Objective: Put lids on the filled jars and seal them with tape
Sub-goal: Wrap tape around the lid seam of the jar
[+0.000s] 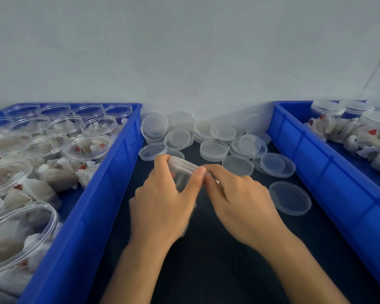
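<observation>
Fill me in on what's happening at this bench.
A person is capping jars. Both hands are on one clear jar over the dark table: the left hand wraps its side, and the right hand has its grip at the lid end. Loose clear lids lie scattered behind the hands. The left blue bin holds open filled jars with no lids; the right blue bin holds lidded jars. No tape can be made out.

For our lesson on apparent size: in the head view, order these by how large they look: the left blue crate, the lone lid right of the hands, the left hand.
1. left blue crate, by far the largest.
2. left hand.
3. lone lid, the smallest.
</observation>
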